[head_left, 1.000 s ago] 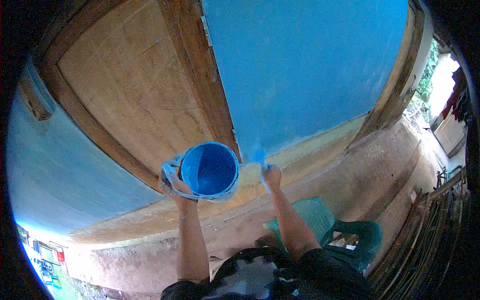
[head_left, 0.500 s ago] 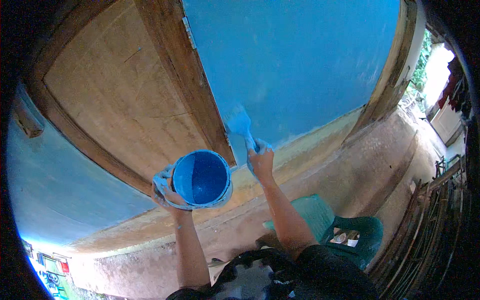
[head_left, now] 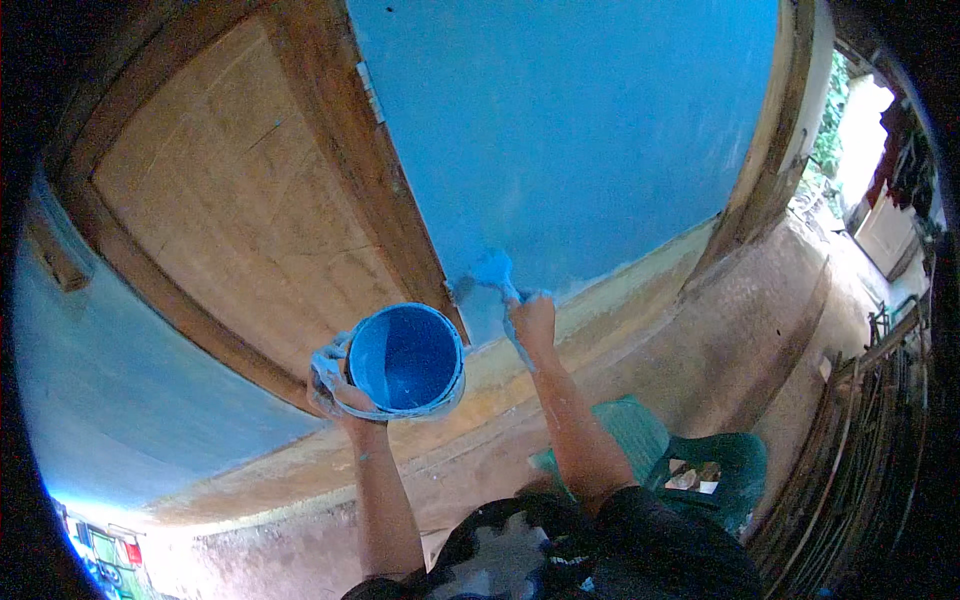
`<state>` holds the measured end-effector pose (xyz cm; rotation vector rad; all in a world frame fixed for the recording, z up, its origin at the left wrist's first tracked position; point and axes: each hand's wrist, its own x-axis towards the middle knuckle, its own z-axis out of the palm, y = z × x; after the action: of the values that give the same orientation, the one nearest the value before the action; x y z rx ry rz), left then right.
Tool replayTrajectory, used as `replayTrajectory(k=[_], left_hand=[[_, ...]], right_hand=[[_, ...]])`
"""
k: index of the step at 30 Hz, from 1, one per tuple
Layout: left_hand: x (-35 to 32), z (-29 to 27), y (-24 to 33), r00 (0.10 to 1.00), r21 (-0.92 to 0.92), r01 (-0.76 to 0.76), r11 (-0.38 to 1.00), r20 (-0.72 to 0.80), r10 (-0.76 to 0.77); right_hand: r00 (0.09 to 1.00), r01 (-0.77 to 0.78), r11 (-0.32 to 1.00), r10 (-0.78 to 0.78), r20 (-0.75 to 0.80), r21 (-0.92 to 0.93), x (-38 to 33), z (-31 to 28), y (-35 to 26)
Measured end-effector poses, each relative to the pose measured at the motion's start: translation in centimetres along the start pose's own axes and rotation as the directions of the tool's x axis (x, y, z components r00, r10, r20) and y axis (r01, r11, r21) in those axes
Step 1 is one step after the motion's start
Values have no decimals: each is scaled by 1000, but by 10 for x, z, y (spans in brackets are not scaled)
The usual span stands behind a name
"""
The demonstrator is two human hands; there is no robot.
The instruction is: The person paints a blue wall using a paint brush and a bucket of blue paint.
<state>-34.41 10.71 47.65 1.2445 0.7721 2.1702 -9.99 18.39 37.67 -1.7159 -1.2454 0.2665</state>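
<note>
My left hand (head_left: pixel 338 378), smeared with blue paint, is wrapped round the side of a round paint bucket (head_left: pixel 455 385). The bucket tilts toward me, and blue paint shows inside it. In my right hand (head_left: pixel 532 318) is a paintbrush (head_left: pixel 494 270), gripped by its handle. Its blue-coated bristles lie against the lower part of a blue door (head_left: pixel 600 130), close to the door's hinged left edge. Blue paint also marks my right fingers and wrist.
Left of the door is a brown wooden frame with a panel (head_left: pixel 240 190). A blue wall (head_left: pixel 150 370) lies farther left. Below stands a green plastic chair (head_left: pixel 630 430). Long thin poles (head_left: pixel 850 450) are piled at the right. A ledge (head_left: pixel 590 300) runs under the door.
My right hand and the paintbrush have moved slightly down and to the right over the door's lower corner. The bucket stays in my left hand, nearly in the same place.
</note>
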Motion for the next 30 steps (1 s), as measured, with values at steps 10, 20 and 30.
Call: replayTrajectory(k=[10, 20, 30], left_hand=[[4, -1, -12, 995, -204, 91, 975, 56, -81], [-8, 3, -21, 992, -154, -115, 981, 41, 123], [-25, 18, -10, 964, -146, -227, 963, 103, 243]], right_hand=[[999, -41, 999, 41, -8, 16, 1, -6, 45], [858, 489, 872, -480, 185, -5, -3, -201, -60], [405, 914, 247, -546, 733, -321, -48, -177, -219]])
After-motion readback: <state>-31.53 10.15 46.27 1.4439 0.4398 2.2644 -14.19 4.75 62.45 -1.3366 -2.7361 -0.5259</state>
